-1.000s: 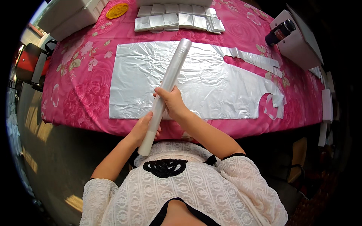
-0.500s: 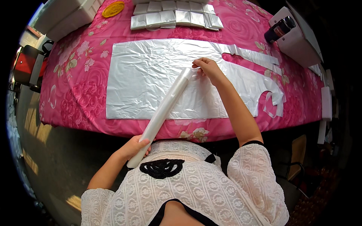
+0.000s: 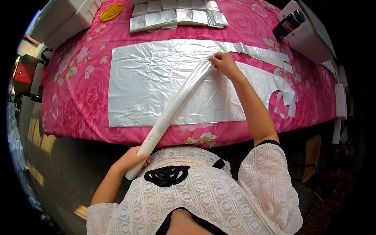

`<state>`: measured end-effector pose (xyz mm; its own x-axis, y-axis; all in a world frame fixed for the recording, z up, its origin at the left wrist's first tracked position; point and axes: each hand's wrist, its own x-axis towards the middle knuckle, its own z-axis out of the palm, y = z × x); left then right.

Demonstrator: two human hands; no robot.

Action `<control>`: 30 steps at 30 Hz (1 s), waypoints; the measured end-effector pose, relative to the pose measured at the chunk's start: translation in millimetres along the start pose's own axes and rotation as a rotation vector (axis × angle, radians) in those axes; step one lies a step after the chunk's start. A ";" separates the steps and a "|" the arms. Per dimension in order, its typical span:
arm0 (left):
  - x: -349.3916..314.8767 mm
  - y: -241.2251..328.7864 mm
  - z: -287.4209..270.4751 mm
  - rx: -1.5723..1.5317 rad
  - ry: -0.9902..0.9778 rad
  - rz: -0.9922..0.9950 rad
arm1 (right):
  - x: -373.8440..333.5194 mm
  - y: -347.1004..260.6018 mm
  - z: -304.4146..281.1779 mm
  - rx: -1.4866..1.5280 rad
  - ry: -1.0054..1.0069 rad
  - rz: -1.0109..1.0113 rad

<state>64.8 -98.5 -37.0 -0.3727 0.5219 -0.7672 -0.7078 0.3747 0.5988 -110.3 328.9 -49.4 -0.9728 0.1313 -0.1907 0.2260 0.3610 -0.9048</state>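
Note:
A long roll of whitish, shiny plastic film (image 3: 168,115) slants from my lap up over the table. Closed round its lower end is my left hand (image 3: 133,158), at the table's near edge. My right hand (image 3: 223,63) pinches the film at the roll's upper end, where it is drawn out and creased. Beneath lies a flat, wrinkled, silvery-white plastic sheet (image 3: 133,86). On its right side the sheet has curved cut-outs and strap-like ends. Whether it is one layer or more I cannot tell.
Rows of folded silvery packets (image 3: 168,19) lie at the back of the pink flowered tablecloth (image 3: 78,105). A yellow round thing (image 3: 111,12) and white boxes (image 3: 70,23) are at the far left. At the far right, a dark bottle (image 3: 289,24) stands by a white box (image 3: 313,43).
My right hand has moved a little up and to the right, drawing the film's pinched end with it. The left hand and the roll's lower end have shifted slightly left and down.

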 end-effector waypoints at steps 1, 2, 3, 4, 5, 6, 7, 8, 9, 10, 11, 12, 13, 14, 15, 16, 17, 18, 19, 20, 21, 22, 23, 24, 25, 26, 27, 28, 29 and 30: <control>-6.6 -2.9 -3.4 0.022 -0.002 -0.022 | 5.6 5.9 -19.4 -0.072 0.111 -0.015; -11.6 -8.0 -10.3 0.041 -0.023 -0.032 | 12.6 15.2 -43.3 -0.151 0.205 -0.031; -18.0 -11.6 -15.4 0.065 -0.028 -0.050 | 18.2 28.7 -66.9 -0.098 0.268 -0.009; -23.3 -18.2 -23.6 0.068 -0.072 -0.058 | 18.9 33.3 -83.8 0.013 0.327 0.044; -28.7 -15.3 -30.6 0.060 -0.115 -0.080 | 18.6 38.1 -100.9 -0.057 0.355 0.010; -36.2 -9.3 -35.9 0.053 -0.159 -0.104 | 16.1 39.0 -114.7 -0.125 0.383 -0.022; -40.5 -4.2 -41.0 0.046 -0.203 -0.129 | 16.3 40.9 -122.4 -0.195 0.412 -0.053; -39.4 1.1 -46.7 0.083 -0.218 -0.134 | 19.6 44.4 -123.6 -0.107 0.372 -0.074; -37.2 14.1 -45.9 0.153 -0.198 -0.108 | 21.1 40.9 -117.1 -0.021 0.330 -0.094; -32.5 27.5 -44.0 0.299 -0.159 -0.027 | 21.8 33.0 -105.3 0.068 0.283 -0.112; -25.6 43.4 -41.3 0.445 -0.121 0.055 | 22.4 25.6 -89.1 0.055 0.248 -0.166; -16.6 68.6 -34.2 0.620 -0.074 0.137 | 21.7 18.9 -74.5 0.109 0.193 -0.131; -5.6 92.3 -24.8 0.793 -0.025 0.226 | 21.9 12.2 -59.7 0.160 0.136 -0.100; 6.4 111.4 -15.2 0.906 0.061 0.310 | 21.4 6.3 -45.9 0.112 0.091 -0.136; 15.8 126.7 -5.0 1.014 0.157 0.391 | 22.7 -0.3 -31.0 0.068 0.036 -0.176; 28.5 141.0 3.7 1.148 0.223 0.434 | 22.8 -6.4 -20.4 0.075 -0.008 -0.173; 37.1 152.4 11.1 1.281 0.295 0.474 | 24.4 -11.6 -11.0 0.084 -0.057 -0.173; 48.8 156.1 13.9 1.312 0.376 0.669 | 28.2 -14.2 -4.8 0.068 -0.086 -0.175; 66.4 153.4 14.0 1.331 0.457 0.869 | 31.2 -15.4 -0.9 0.069 -0.099 -0.163; 79.4 149.5 15.6 1.341 0.539 1.070 | 33.9 -16.1 2.6 0.070 -0.112 -0.152; 87.7 147.5 20.3 1.355 0.471 1.177 | 36.4 -15.5 2.4 0.070 -0.119 -0.138; 93.0 144.1 25.9 1.365 0.403 1.283 | 38.4 -15.1 1.1 0.069 -0.125 -0.107; 97.4 139.7 30.5 1.373 0.334 1.387 | 40.2 -15.4 -0.1 0.048 -0.123 -0.110; 101.0 133.3 34.2 1.380 0.251 1.348 | 41.0 -15.6 -0.7 0.030 -0.123 -0.111; 103.8 126.0 37.6 1.386 0.170 1.308 | 41.8 -16.2 -1.5 0.011 -0.123 -0.113; 105.7 120.0 40.7 1.389 0.090 1.267 | 42.7 -17.8 -2.8 -0.020 -0.138 -0.106; 106.8 116.1 43.4 1.433 0.084 1.215 | 43.6 -19.4 -4.6 -0.049 -0.151 -0.099; 107.6 112.8 45.9 1.476 0.077 1.164 | 44.1 -19.8 -5.9 -0.079 -0.163 -0.091; 108.7 109.7 47.4 1.517 0.070 1.112 | 44.7 -18.3 -4.1 -0.048 -0.076 -0.048; 109.5 106.8 46.6 1.577 0.031 1.031 | 45.3 -18.1 1.7 -0.016 0.010 -0.006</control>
<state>-23.6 34.4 -46.3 -0.2577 0.9662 -0.0096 0.8900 0.2412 0.3868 -158.5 326.8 -42.3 -0.9736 0.1384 -0.1813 0.2210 0.3763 -0.8997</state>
